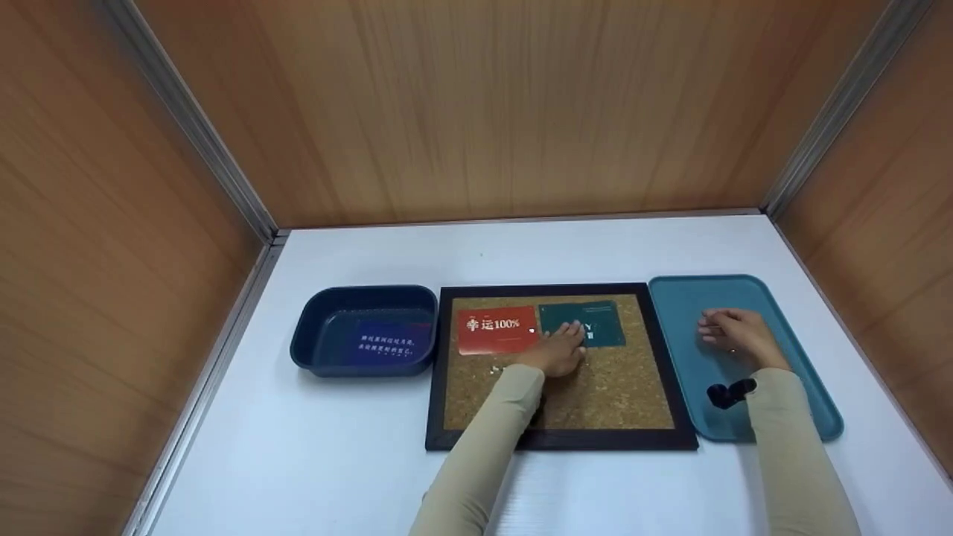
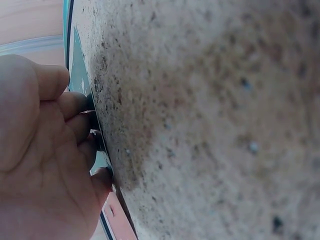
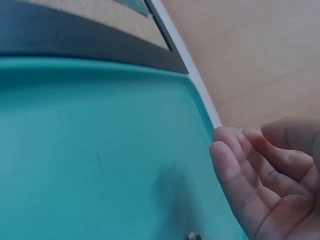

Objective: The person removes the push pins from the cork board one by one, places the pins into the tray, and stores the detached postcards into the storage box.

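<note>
My left hand (image 1: 557, 350) rests on the green card (image 1: 607, 320) on the cork board (image 1: 618, 394). In the left wrist view, its fingers (image 2: 75, 107) touch that card with their tips, and they grip nothing. Beside it on the board lies a red card (image 1: 491, 339) with white lettering, partly behind the hand. Over the teal tray (image 1: 752, 294) hovers my right hand (image 1: 737, 335), its fingers loosely curled. The right wrist view shows nothing between that hand's thumb and fingers (image 3: 240, 175).
A dark blue bin (image 1: 313, 346) left of the board holds a blue card (image 1: 391, 346) with white writing. The board's black frame (image 1: 558, 441) borders the tray on the right. Small white bits (image 1: 497, 369) lie on the cork. Wooden walls (image 1: 506, 112) enclose the white table (image 1: 342, 447).
</note>
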`<state>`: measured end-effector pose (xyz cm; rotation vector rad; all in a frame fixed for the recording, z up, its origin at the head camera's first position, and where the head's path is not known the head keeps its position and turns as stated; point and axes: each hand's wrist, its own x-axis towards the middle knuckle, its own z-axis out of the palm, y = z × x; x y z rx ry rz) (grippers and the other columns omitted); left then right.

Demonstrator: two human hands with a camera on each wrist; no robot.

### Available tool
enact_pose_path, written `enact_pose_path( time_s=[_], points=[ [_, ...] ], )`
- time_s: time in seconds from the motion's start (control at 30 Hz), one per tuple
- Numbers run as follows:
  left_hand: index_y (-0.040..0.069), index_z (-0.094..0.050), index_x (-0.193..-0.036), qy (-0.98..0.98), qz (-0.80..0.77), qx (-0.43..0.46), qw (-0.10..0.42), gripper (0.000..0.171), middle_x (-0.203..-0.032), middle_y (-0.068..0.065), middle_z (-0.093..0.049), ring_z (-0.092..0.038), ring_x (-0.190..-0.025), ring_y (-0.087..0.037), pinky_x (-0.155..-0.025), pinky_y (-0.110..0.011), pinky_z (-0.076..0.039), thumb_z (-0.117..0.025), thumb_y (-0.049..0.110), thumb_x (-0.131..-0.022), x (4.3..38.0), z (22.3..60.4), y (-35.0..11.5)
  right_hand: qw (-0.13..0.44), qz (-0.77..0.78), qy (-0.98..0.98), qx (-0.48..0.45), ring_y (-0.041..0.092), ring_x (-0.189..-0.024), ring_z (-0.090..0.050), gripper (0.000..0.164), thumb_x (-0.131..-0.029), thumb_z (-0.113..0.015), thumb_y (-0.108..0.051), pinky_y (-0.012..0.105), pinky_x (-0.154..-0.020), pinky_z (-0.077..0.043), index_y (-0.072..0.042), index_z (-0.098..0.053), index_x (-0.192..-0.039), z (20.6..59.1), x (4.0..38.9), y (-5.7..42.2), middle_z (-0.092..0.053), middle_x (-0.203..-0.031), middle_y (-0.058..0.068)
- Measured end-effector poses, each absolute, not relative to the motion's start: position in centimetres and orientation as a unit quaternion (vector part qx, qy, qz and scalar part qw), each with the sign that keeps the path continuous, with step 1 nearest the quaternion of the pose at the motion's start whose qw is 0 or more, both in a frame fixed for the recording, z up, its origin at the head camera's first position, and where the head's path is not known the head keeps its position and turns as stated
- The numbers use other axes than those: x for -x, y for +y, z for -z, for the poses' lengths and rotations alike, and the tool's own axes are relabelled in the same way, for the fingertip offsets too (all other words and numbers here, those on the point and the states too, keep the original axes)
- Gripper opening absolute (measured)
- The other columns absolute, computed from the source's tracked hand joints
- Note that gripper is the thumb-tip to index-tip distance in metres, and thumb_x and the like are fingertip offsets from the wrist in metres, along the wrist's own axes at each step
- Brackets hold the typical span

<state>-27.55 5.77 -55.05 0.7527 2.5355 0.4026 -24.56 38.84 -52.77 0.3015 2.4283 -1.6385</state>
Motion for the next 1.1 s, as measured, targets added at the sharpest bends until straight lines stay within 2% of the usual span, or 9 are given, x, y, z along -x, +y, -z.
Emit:
enact_pose_path(
  time_s=[0.13,0.37,0.57,0.7,0.9,1.1],
  points=[
    [0.015,-0.016,-0.155,0.922,-0.15,-0.272,0.231,0.053,-0.163,0.001,-0.009,-0.006,-0.15,-0.015,-0.123,-0.036,-0.012,-0.024,0.034,-0.106,27.6,55.2,5.8,0.1,0.564,0.814,-0.091,-0.003,-0.09,-0.065,0.057,-0.102,-0.046,-0.029,0.02,-0.086,-0.055,0.012,-0.038,-0.14,52.6,25.0,38.0,-0.066,-0.113,0.005],
    [0.015,-0.018,-0.155,0.923,-0.146,-0.275,0.225,0.052,-0.163,0.001,-0.01,-0.007,-0.15,-0.015,-0.123,-0.037,-0.012,-0.024,0.033,-0.107,27.6,55.2,5.8,0.114,0.584,0.8,-0.072,-0.001,-0.094,-0.065,0.057,-0.102,-0.047,-0.028,0.023,-0.09,-0.053,0.013,-0.037,-0.14,52.3,25.9,36.7,-0.064,-0.119,0.011],
    [0.016,-0.017,-0.155,0.923,-0.146,-0.274,0.227,0.052,-0.163,0.001,-0.01,-0.006,-0.15,-0.015,-0.123,-0.037,-0.011,-0.023,0.033,-0.107,27.7,55.2,5.8,0.136,0.597,0.789,-0.057,-0.001,-0.098,-0.064,0.057,-0.103,-0.044,-0.027,0.023,-0.093,-0.052,0.013,-0.031,-0.143,52.5,26.6,35.6,-0.051,-0.135,0.026],
    [0.015,-0.017,-0.155,0.921,-0.152,-0.274,0.231,0.052,-0.163,0.001,-0.009,-0.006,-0.15,-0.015,-0.123,-0.036,-0.011,-0.023,0.033,-0.107,27.7,55.2,5.7,0.145,0.604,0.782,-0.05,0.001,-0.099,-0.064,0.057,-0.104,-0.043,-0.026,0.023,-0.093,-0.052,0.013,-0.03,-0.144,52.9,27.1,34.8,-0.044,-0.139,0.033],
    [0.017,-0.017,-0.155,0.918,-0.154,-0.275,0.239,0.052,-0.163,0.003,-0.008,-0.005,-0.15,-0.013,-0.123,-0.035,-0.011,-0.023,0.034,-0.107,27.7,55.3,5.6,0.148,0.607,0.779,-0.049,0.003,-0.096,-0.066,0.056,-0.103,-0.044,-0.024,0.023,-0.09,-0.054,0.013,-0.031,-0.143,53.5,27.8,33.5,-0.049,-0.134,0.031],
    [0.017,-0.017,-0.155,0.919,-0.155,-0.275,0.237,0.052,-0.163,0.002,-0.009,-0.005,-0.15,-0.014,-0.123,-0.036,-0.01,-0.023,0.034,-0.107,27.7,55.2,5.6,0.162,0.608,0.774,-0.061,0.014,-0.108,-0.065,0.053,-0.104,-0.041,-0.024,0.024,-0.092,-0.053,0.009,-0.032,-0.145,53.9,28.4,32.2,-0.045,-0.139,0.032]
  ],
)
